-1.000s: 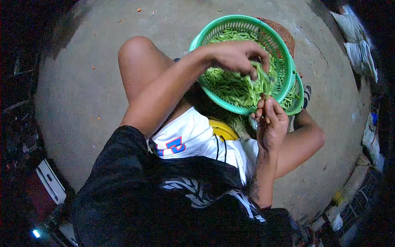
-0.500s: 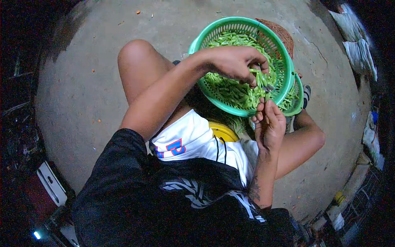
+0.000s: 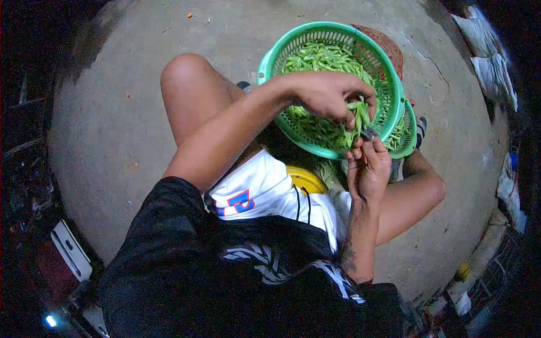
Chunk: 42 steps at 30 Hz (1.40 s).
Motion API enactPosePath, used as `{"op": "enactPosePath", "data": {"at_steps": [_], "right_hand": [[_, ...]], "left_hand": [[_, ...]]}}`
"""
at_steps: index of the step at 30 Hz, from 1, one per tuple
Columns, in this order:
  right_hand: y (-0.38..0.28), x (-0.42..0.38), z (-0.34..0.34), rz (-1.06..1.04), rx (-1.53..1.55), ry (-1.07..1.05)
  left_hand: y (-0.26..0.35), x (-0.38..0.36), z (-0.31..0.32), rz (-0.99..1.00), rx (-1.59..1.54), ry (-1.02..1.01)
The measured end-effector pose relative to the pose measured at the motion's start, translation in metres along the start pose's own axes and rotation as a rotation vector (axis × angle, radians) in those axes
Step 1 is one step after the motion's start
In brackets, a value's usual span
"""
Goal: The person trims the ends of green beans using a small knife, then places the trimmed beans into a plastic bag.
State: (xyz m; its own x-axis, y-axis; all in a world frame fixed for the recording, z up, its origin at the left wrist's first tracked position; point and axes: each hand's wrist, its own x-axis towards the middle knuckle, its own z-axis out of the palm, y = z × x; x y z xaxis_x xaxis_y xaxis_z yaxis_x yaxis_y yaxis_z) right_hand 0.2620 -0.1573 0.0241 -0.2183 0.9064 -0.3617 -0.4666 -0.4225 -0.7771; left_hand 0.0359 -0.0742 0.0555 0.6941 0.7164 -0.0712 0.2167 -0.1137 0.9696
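My left hand (image 3: 332,97) reaches across over a green plastic basket (image 3: 266,66), its fingers closed on a few slender green pods (image 3: 361,110). More cut green pods (image 3: 315,56) fill much of the basket. Just below, at the basket's near rim, my right hand (image 3: 369,169) has thumb and fingers pinched on a small dark metal tool (image 3: 368,134). The tool's tip meets the lower ends of the held pods. Its handle is mostly hidden by my fingers, so I cannot tell its kind.
A second green basket (image 3: 410,147) with more pods sits partly under the first, on the right. Behind them lies a reddish-brown woven item (image 3: 383,45). Something round and yellow (image 3: 307,179) shows between my legs. White sacks (image 3: 490,73) lie along the right edge of the concrete floor (image 3: 129,124).
The left hand has shifted slightly right and down with the pods. The right hand's fingers have closed in nearer to the pods' lower ends.
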Motion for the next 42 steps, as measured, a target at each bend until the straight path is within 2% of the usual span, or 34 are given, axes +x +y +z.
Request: {"op": "enactPosePath", "data": {"at_steps": [1, 3, 4, 8, 15, 25, 27, 31, 32, 33, 35, 37, 39, 40, 41, 42], "right_hand": [[-0.003, -0.003, 0.002, 0.007, -0.004, 0.003], [-0.011, -0.005, 0.009, 0.043, 0.025, -0.007], [-0.012, -0.004, 0.010, 0.037, 0.029, -0.012], [-0.011, -0.002, 0.013, 0.063, 0.051, 0.006], [-0.005, 0.000, 0.005, 0.148, 0.181, -0.012], [-0.006, 0.002, 0.006, 0.134, 0.207, -0.057], [-0.007, 0.004, 0.006, 0.154, 0.185, -0.018], [-0.008, 0.004, 0.012, 0.172, 0.221, -0.006], [-0.007, 0.003, 0.016, 0.144, 0.211, 0.036], [-0.007, 0.002, 0.019, 0.118, 0.200, 0.078], [-0.006, 0.003, 0.015, 0.105, 0.211, 0.041], [-0.005, 0.002, 0.014, 0.091, 0.225, 0.002], [-0.007, 0.001, 0.017, 0.110, 0.163, 0.024], [-0.005, 0.002, 0.014, 0.134, 0.171, 0.042], [-0.006, 0.006, 0.014, 0.124, 0.177, 0.048], [-0.007, 0.010, 0.013, 0.133, -0.058, 0.027]], "left_hand": [[-0.010, 0.002, -0.002, 0.089, -0.017, 0.005], [-0.017, 0.000, -0.014, 0.063, -0.185, 0.067], [-0.014, -0.004, -0.022, -0.057, -0.221, 0.066], [-0.009, -0.002, -0.012, 0.046, 0.042, 0.076], [-0.007, 0.002, -0.004, 0.019, 0.016, -0.023], [-0.013, -0.001, -0.008, 0.003, -0.064, 0.011], [-0.022, -0.002, -0.014, 0.020, -0.157, 0.109], [-0.025, -0.002, -0.008, 0.061, -0.138, 0.173], [-0.024, 0.000, -0.004, 0.203, 0.044, 0.169], [-0.021, 0.002, 0.000, 0.203, 0.041, 0.169], [-0.015, 0.002, 0.005, 0.031, -0.222, -0.064], [-0.016, 0.001, -0.005, 0.051, -0.139, -0.046], [-0.016, 0.000, -0.017, 0.125, -0.184, 0.069], [-0.013, -0.002, -0.027, 0.028, -0.161, 0.058], [-0.012, -0.005, -0.030, 0.032, -0.157, 0.046], [-0.012, -0.006, -0.030, 0.023, -0.055, 0.121]]}}
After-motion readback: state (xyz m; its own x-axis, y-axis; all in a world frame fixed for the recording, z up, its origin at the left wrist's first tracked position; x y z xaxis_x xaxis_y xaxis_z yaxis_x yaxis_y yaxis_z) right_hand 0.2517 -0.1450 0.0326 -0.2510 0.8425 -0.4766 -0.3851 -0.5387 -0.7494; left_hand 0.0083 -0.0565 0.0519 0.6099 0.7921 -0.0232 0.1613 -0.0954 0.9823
